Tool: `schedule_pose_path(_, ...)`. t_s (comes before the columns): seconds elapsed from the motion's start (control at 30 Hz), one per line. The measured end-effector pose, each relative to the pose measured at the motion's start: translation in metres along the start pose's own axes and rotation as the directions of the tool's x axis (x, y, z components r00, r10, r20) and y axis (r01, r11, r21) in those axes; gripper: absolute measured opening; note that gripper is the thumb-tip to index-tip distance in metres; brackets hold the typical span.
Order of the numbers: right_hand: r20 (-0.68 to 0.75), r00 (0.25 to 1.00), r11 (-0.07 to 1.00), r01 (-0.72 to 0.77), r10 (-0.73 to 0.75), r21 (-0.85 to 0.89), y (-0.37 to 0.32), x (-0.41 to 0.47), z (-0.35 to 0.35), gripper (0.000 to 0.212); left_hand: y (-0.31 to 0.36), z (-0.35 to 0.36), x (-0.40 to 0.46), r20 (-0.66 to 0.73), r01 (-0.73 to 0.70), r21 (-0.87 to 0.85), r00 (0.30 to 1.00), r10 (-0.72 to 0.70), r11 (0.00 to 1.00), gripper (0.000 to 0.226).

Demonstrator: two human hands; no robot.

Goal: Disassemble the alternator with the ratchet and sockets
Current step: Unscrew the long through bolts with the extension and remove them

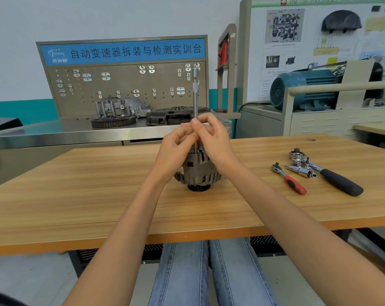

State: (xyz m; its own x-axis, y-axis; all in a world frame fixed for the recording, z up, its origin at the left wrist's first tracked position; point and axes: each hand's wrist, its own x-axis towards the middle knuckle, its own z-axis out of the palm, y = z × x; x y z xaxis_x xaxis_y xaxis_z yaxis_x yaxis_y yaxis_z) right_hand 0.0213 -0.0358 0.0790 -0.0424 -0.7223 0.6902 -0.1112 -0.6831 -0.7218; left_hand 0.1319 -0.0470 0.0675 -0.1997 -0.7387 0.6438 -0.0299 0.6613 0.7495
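Right now your left hand and right hand meet above the alternator, and both pinch the thin shaft of a long extension bar with curled fingers. The bar stands upright, its lower end going down into the top of the alternator, its knurled collar and square-drive head rising well above your fingers. Whether a socket sits on its lower end cannot be told, since your hands cover that part.

The alternator stands pulley-down on the wooden bench, about midway along it and between the near and far edges. Toward the bench's right edge lie the spare tools, well apart from the alternator: a small ratchet with a red-and-black handle, just beside it a cluster of chrome sockets, and a larger ratchet with a black handle whose head touches that cluster. Your knees in jeans show below the near edge.
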Motion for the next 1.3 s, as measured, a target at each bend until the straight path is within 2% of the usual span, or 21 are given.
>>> schedule_pose_path(0.27, 0.046, 0.999, 1.0, -0.007, 0.008, -0.013, 0.0006, 0.0016, -0.0012, 0.019, -0.0048, -0.0011, 0.0028, -0.047, 0.014, -0.006, 0.999, -0.014, 1.0, 0.026)
schedule_pose_path(0.4, 0.061, 0.998, 1.0, -0.021, 0.02, 0.012, 0.0003, 0.0015, -0.0013, 0.02, -0.0058, 0.0011, 0.0051, -0.079, 0.026, 0.008, 0.997, -0.025, 1.0, 0.003)
schedule_pose_path(0.47, 0.055, 0.997, 0.998, -0.047, 0.044, 0.043, 0.0004, 0.0013, -0.0003, 0.012, -0.0055, 0.0022, 0.0055, -0.087, 0.022, 0.019, 0.996, -0.02, 1.0, 0.002)
schedule_pose_path(0.53, 0.027, 0.998, 0.996, -0.058, 0.057, 0.067, 0.0013, 0.0014, -0.0001, 0.003, -0.0041, 0.003, 0.0045, -0.082, 0.014, 0.033, 0.997, -0.012, 0.999, 0.008)
schedule_pose_path(0.73, 0.039, 0.999, 0.999, -0.019, 0.018, 0.027, 0.0024, 0.0036, -0.0031, 0.011, -0.0009, -0.0036, 0.0022, 0.018, 0.017, -0.005, 1.0, -0.016, 1.0, 0.019)
schedule_pose_path(0.9, 0.053, 0.998, 0.997, -0.043, 0.04, 0.062, 0.0014, 0.0032, -0.0035, 0.021, -0.0021, -0.004, 0.0025, 0.006, 0.038, -0.027, 0.999, -0.038, 0.999, 0.01)
schedule_pose_path(1.03, 0.031, 0.996, 0.996, -0.08, 0.078, 0.051, 0.0016, 0.0032, -0.0014, 0.019, -0.0025, -0.0014, 0.0057, -0.039, 0.057, -0.033, 0.998, -0.058, 0.998, 0.006)
schedule_pose_path(1.13, 0.019, 0.999, 0.999, -0.05, 0.05, 0.01, 0.0023, 0.0021, -0.0013, 0.005, -0.0036, 0.0016, 0.0045, -0.055, 0.057, -0.02, 0.997, -0.058, 0.998, 0.009)
schedule_pose_path(1.23, 0.038, 0.999, 0.999, -0.039, 0.039, 0.007, 0.0028, 0.0023, -0.002, 0.011, -0.0033, 0.0016, 0.0025, -0.039, 0.04, -0.034, 0.998, -0.041, 0.999, 0.019)
schedule_pose_path(1.3, 0.051, 0.998, 1.0, -0.024, 0.024, -0.002, 0.0024, 0.0028, -0.0029, 0.017, -0.0022, 0.0005, 0.0016, -0.027, 0.025, -0.031, 0.999, -0.026, 0.999, 0.016)
